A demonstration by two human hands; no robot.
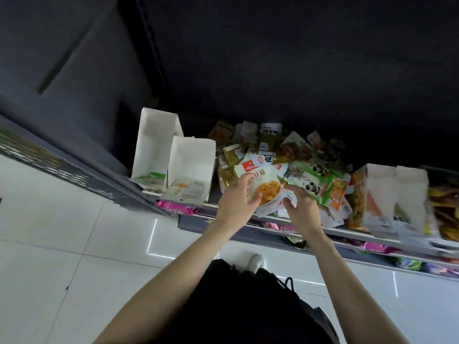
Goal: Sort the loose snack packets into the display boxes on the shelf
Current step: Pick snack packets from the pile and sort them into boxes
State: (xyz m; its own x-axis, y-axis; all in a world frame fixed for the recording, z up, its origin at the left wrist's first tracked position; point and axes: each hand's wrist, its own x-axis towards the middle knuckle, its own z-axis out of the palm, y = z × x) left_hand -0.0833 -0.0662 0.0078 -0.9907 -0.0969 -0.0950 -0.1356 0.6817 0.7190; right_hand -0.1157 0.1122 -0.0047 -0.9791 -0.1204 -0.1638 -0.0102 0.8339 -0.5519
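Observation:
A heap of loose snack packets (268, 150) lies on the shelf (352, 233). On top at the front is a white packet with a red logo and an orange food picture (260, 176); my left hand (236, 204) grips its left side. My right hand (301, 211) curls its fingers over packets at the front edge, beside a green-and-white panda packet (315, 182). Two white display boxes stand to the left: the far one (154, 147) holds a green packet, the near one (191, 165) holds an orange-and-white packet.
Taller white display boxes (395, 194) with packets stand at the right of the shelf. Lower shelves with pink and purple packets (377, 247) jut out below. White tiled floor (62, 232) lies to the left, and a dark perforated shelf unit (49, 165) runs along the left.

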